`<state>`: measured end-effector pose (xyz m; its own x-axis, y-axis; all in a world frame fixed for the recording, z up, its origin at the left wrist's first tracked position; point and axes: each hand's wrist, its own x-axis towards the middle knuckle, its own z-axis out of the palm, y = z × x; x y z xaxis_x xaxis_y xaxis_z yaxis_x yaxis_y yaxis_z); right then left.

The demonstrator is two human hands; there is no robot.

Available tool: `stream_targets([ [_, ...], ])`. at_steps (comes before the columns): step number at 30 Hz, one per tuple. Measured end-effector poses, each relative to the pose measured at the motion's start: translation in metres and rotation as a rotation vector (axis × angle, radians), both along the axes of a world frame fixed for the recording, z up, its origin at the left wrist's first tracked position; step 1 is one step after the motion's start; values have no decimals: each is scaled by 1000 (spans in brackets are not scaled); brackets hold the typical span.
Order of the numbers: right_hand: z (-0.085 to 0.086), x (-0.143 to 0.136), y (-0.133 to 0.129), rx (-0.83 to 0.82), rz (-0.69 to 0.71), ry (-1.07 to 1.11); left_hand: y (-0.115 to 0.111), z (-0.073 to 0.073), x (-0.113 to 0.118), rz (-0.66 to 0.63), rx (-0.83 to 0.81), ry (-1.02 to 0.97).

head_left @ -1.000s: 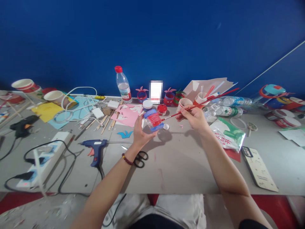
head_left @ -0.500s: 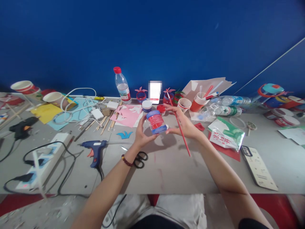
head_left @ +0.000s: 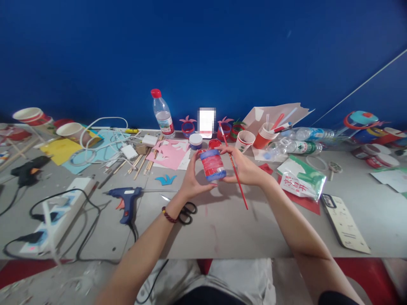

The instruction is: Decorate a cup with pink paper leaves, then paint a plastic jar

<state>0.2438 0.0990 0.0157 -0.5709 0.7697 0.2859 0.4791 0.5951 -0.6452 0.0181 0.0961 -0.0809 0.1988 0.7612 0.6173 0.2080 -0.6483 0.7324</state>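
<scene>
Between my two hands is a small clear plastic cup, painted red round its middle with blue bands at both ends. It is slightly tilted above the table. My left hand is closed round its left side, thumb along the bottom. My right hand grips a thin red paintbrush, bristles up and handle slanting down. Its fingertips are at the cup's right edge. Just behind the cup stand an open pot of red paint and a blue paint pot with a white lid.
Black-handled scissors lie beside my left wrist. Left of them are a blue glue gun, a blue paper cutout and a power strip. A water bottle stands behind; a phone lies at right.
The cup has shifted a little right and turned more upright. My right hand has moved in from beside it to its right edge, carrying the paintbrush slightly left.
</scene>
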Motion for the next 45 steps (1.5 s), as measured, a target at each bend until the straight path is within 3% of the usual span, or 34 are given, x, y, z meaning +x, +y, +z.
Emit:
stream_targets([
  [8, 5, -2, -1, 44, -9, -83, -1, 4, -2, 101, -5, 145],
  [17, 10, 6, 1, -150, -79, 546, 4, -3, -4, 409, 159, 197],
  [23, 10, 1, -2, -174, -217, 667, 4, -1, -3, 503, 154, 230],
  [28, 9, -6, -5, -211, -335, 664, 4, -1, -2, 527, 159, 247],
  [35, 8, -17, -9, -320, -377, 595, 3, 0, -3, 503, 152, 243],
  [45, 3, -19, -8, -319, -478, 627, 3, 0, -2, 500, 177, 274],
])
